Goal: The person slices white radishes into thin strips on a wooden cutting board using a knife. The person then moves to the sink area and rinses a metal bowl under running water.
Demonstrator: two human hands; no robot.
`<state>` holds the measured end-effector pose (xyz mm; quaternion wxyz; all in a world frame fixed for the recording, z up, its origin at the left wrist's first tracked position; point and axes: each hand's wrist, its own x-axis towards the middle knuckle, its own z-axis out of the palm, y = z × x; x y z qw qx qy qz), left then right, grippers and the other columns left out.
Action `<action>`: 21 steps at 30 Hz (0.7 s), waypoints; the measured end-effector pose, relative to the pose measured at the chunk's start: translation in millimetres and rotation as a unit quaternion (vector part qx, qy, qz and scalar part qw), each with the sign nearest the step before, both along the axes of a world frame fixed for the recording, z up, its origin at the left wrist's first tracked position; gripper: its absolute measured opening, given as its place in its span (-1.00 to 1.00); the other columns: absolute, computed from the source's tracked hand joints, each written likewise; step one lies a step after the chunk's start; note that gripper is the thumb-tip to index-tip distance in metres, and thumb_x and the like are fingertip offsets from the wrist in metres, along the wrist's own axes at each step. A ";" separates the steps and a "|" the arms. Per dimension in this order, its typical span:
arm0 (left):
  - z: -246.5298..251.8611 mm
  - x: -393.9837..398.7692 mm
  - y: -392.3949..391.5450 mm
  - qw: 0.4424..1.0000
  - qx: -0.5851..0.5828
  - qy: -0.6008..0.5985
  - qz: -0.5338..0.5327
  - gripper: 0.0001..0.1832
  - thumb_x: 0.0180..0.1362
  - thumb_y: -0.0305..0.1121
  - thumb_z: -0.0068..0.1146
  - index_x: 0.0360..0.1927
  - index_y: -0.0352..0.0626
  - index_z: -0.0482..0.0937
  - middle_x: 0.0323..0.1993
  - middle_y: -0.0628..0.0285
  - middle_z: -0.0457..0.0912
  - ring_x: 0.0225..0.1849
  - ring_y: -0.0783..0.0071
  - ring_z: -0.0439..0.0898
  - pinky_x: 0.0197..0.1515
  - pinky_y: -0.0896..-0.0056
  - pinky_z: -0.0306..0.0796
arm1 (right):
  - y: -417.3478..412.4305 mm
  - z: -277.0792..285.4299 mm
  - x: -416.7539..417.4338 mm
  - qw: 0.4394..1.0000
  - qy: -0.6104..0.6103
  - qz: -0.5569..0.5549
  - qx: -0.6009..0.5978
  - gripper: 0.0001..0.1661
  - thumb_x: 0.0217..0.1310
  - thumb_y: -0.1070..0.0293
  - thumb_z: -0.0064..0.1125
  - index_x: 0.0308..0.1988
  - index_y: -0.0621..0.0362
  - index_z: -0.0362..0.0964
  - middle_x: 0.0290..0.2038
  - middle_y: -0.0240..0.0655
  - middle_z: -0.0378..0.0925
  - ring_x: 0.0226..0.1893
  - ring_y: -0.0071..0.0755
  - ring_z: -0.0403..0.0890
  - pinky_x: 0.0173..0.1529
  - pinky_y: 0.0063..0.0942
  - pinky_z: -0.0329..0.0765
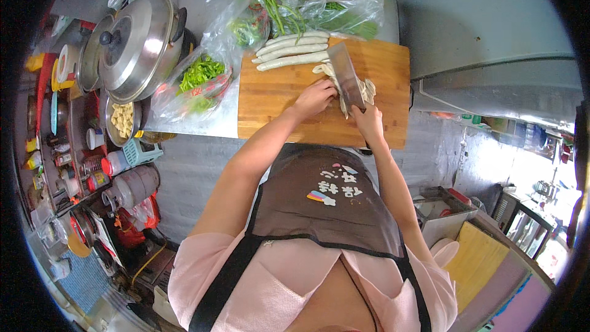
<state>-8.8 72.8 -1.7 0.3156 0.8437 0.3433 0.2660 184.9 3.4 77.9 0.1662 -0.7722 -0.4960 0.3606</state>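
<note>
On a wooden cutting board (pixel 276 97), my right hand (pixel 368 122) grips a cleaver (pixel 346 76) near the base of its blade. The blade slants across pale, limp strips of food (pixel 368 91), some lying to its right. Just left of the blade, my left hand (pixel 318 97) rests with bent fingers on more of the pale food (pixel 343 106); whether it pinches a piece is hidden. Several long, whitish, sausage-like pieces (pixel 292 54) lie side by side at the board's far left edge, beyond my left hand.
Left of the board lies a plastic bag of chopped greens (pixel 201 74). A large lidded steel pot (pixel 138 46) stands farther left, above a bowl of yellowish chunks (pixel 122 121). Bagged green vegetables (pixel 281 14) lie behind the board. A grey refrigerator (pixel 484 18) stands at the right.
</note>
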 end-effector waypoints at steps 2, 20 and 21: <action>0.1 -5.4 -0.5 0.999 0.011 -0.021 0.048 -0.89 0.06 -0.50 0.17 -0.31 -0.20 0.56 -0.19 0.14 0.53 -0.08 0.09 0.50 -0.01 0.19 0.41 | -3.6 11.1 1.6 1.000 0.007 -0.017 0.020 -0.58 0.12 0.16 0.22 -0.16 0.29 0.54 -0.33 0.11 0.60 -0.25 0.16 0.63 -0.15 -0.12 0.53; 53.6 -137.1 33.0 0.963 -0.050 0.160 0.211 -0.67 0.09 -0.34 0.21 -0.03 -0.11 0.54 -0.06 0.15 0.53 -0.02 0.07 0.52 0.00 0.18 0.45 | 1.0 -24.8 29.9 0.985 -0.035 0.156 -0.062 -0.53 0.09 0.07 0.18 -0.10 0.18 0.53 -0.20 0.14 0.58 -0.12 0.19 0.59 -0.01 -0.02 0.51; 60.3 -146.6 22.8 0.967 -0.041 0.157 0.198 -0.67 0.09 -0.34 0.21 -0.04 -0.11 0.54 -0.07 0.15 0.53 -0.03 0.08 0.52 -0.01 0.18 0.45 | 6.6 -23.8 35.2 0.987 -0.032 0.145 -0.055 -0.53 0.10 0.07 0.18 -0.10 0.19 0.54 -0.19 0.14 0.58 -0.12 0.18 0.59 0.00 -0.02 0.51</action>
